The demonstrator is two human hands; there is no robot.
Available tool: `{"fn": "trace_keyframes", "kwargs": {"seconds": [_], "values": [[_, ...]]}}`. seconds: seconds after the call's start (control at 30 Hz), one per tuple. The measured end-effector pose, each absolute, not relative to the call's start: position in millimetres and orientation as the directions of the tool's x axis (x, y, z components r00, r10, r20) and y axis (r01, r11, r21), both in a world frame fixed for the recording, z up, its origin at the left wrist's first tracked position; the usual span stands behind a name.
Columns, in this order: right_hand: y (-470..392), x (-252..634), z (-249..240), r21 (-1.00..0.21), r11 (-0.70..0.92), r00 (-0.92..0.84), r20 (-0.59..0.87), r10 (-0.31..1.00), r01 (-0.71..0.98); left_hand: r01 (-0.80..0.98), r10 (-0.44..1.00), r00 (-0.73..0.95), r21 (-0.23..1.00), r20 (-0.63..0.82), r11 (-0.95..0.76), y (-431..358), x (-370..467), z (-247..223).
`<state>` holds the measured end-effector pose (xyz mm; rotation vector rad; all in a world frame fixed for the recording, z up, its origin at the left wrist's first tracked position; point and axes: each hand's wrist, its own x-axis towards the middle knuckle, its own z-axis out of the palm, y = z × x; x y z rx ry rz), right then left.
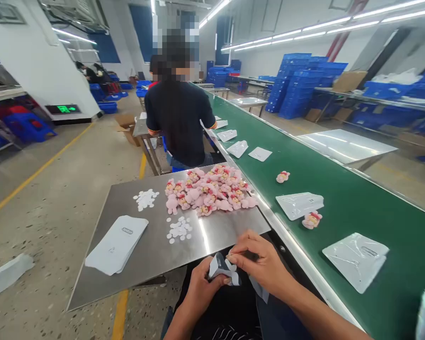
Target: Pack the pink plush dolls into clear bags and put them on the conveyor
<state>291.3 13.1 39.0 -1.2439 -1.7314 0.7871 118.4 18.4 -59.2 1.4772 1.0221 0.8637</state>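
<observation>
My left hand [204,283] is closed around a small grey and white bag [220,267], held low over my lap at the table's near edge. At the bag's open top, the fingertips of my right hand [258,259] pinch something small and white. Beyond my hands, many pink plush figures [212,191] lie heaped on the metal table [127,196]. Two groups of small white discs [179,229] lie left of them, one farther back [146,199]. A stack of flat white bags [117,244] rests on the table's left part.
A green conveyor belt [340,200] runs along the right, carrying white bags [357,259] and two loose plush figures [311,219]. A person in a dark shirt [179,120] sits ahead, beyond the table. Blue crates [293,85] are stacked at the back right.
</observation>
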Motion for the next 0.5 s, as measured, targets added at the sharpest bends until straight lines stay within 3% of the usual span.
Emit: {"fn": "trace_keyframes", "kwargs": {"seconds": [0.13, 0.37, 0.5], "values": [[-3, 306, 50, -0.763, 0.261, -0.147, 0.217, 0.965, 0.591, 0.165, 0.892, 0.444, 0.971, 0.082, -0.172, 18, 145, -54], [-36, 332, 60, -0.358, 0.376, -0.263, 0.325, 0.908, 0.855, 0.105, 0.841, 0.526, 0.972, 0.124, -0.209, 16, 181, -49], [-42, 372, 60, -0.454, 0.246, -0.093, 0.334, 0.938, 0.856, 0.073, 0.816, 0.574, 0.989, 0.062, -0.126, 18, 199, -50]]}}
